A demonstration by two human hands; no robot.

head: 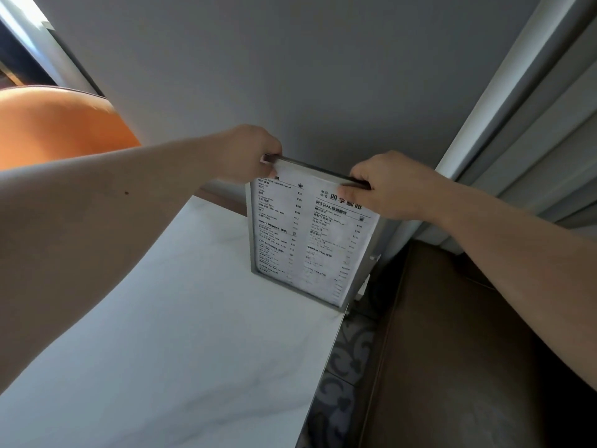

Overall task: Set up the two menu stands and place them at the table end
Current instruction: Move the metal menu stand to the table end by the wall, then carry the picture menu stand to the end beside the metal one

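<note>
Menu stand (310,240): framed printed menu, upright on its lower edge at the far right corner of the table, close to the wall; roughly 1 o'clock from the picture's centre.
Left hand (248,153): fingers closed around the stand's top left corner, at 11 o'clock of the frame.
Right hand (387,185): fingers pinched shut on the top edge near its right corner, at 1 o'clock.
Table (155,318): white marbled top; the stand rests on it.
Wall (290,59): grey, behind the stand at 12 o'clock.
Orange seat (58,127): at 10 o'clock.
Brown bench (452,334): at 4 o'clock, beside the table.
</note>
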